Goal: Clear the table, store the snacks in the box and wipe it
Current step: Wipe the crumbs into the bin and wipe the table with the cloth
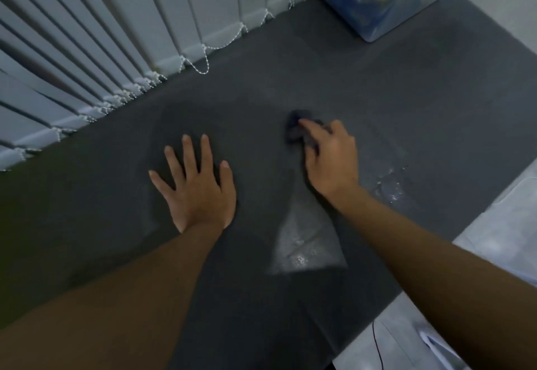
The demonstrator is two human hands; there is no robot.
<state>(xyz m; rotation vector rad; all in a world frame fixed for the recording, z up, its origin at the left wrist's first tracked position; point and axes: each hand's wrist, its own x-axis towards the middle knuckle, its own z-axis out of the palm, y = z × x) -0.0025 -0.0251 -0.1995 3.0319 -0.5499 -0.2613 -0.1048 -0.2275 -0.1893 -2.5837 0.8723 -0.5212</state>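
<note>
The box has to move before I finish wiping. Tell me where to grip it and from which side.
Probably a two-handed grip on opposite side walls of the blue box, coming from the near side across the table: the blinds stand close on its left, and its rim is out of frame.

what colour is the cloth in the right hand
The cloth is dark navy-grey, seen best in the head view.

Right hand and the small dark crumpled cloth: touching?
Touching. The head view shows the right hand with fingers curled over the small dark crumpled cloth, holding it against the dark grey table top.
</note>
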